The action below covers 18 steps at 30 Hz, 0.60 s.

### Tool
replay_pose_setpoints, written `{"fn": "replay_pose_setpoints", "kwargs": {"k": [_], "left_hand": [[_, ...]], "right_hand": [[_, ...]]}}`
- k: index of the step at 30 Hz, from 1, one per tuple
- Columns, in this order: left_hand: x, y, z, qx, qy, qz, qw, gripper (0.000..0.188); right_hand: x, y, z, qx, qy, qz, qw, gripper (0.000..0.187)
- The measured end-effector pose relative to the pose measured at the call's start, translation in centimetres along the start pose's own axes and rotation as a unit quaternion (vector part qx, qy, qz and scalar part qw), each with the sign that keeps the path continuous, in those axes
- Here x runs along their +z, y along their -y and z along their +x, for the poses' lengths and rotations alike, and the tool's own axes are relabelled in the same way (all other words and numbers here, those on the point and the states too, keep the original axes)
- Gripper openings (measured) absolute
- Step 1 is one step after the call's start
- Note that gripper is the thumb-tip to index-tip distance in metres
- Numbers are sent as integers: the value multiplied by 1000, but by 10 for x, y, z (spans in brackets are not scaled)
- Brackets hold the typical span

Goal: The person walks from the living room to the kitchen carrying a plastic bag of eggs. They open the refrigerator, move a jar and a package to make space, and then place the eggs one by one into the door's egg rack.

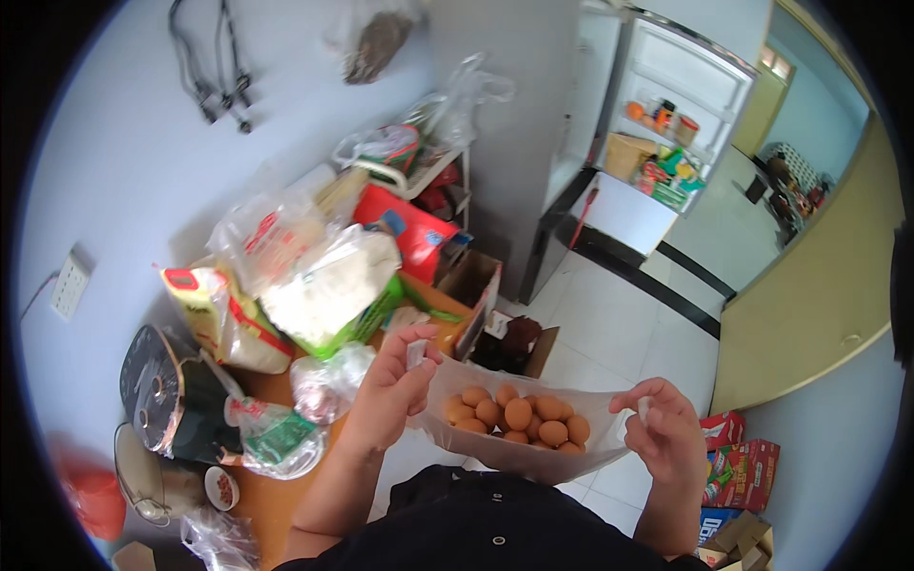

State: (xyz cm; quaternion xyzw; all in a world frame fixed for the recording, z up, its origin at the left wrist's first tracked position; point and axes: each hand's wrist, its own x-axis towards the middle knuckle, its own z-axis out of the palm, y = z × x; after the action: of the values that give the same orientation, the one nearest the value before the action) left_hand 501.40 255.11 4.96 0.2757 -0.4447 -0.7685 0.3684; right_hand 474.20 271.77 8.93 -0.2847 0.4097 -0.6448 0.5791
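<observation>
Pale blue walls (124,190) and a white tiled floor (619,309) enclose the scene. Largest within it is the grey refrigerator (490,152), its door swung open beyond the person. Along the left side runs an orange-brown desk (284,504), crowded with packages and a dark cooker (152,395). Smaller than these, a translucent plastic bag (533,464) hangs in front of the person's body, stretched sideways between both hands, well above the floor. The left hand (405,381) pinches one side of the bag near the desk; the right hand (660,428) grips the opposite side. Smallest are the brown eggs (517,413), heaped loosely inside the bag. The step in hand looks like holding the bag spread wide with its load. Next, the move likely calls for level, even support, since a dropped side could roll the eggs together or spill them.
</observation>
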Motion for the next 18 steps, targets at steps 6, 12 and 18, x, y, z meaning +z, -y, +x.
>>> {"fn": "replay_pose_setpoints", "kwargs": {"k": [6,12,18], "left_hand": [[127,57,67,-25,50,12,998,31],[213,118,131,-69,62,8,996,30],[271,153,205,-103,100,-6,990,30]], "right_hand": [[-123,57,-39,0,-69,-67,995,18],[-230,126,-37,103,-87,-190,973,14],[-326,171,-1,111,-159,-175,965,16]]}}
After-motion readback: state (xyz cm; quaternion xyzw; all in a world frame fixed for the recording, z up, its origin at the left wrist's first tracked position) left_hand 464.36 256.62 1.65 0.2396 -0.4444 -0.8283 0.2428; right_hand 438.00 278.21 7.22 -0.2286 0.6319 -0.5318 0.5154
